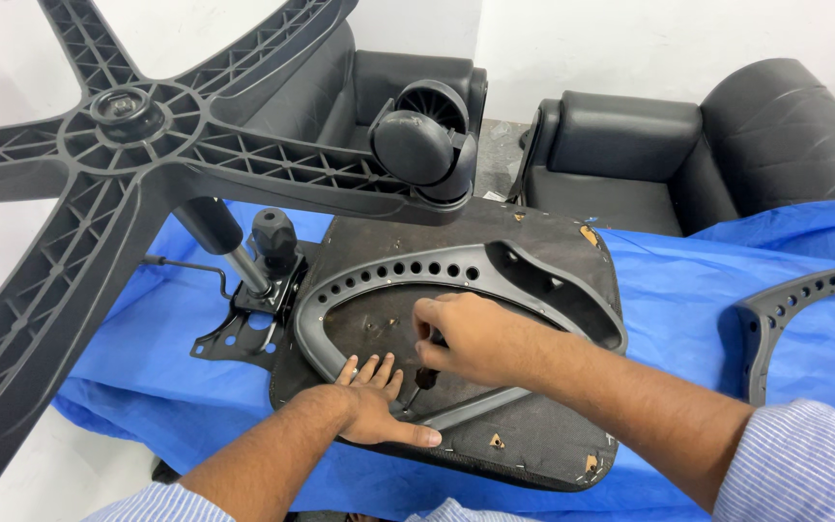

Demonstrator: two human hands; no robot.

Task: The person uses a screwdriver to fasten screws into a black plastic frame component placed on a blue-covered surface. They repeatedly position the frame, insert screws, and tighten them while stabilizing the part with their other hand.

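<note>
An office chair lies upside down on a blue sheet, its dark seat underside (543, 242) facing up. A grey perforated armrest frame (437, 263) lies on the seat bottom. My left hand (371, 406) rests flat on the armrest's lower bar near the seat's front edge, fingers spread. My right hand (466, 336) is closed around a dark-handled screwdriver (424, 377), its tip pointing down at the armrest bracket beside my left hand. The black star base (147, 126) with one caster wheel (424, 143) looms above at the left.
A second grey armrest (775, 309) lies on the blue sheet (688, 290) at the right. The tilt mechanism with knob (274, 237) and lever sits left of the seat. Two black leather armchairs (688, 145) stand behind against a white wall.
</note>
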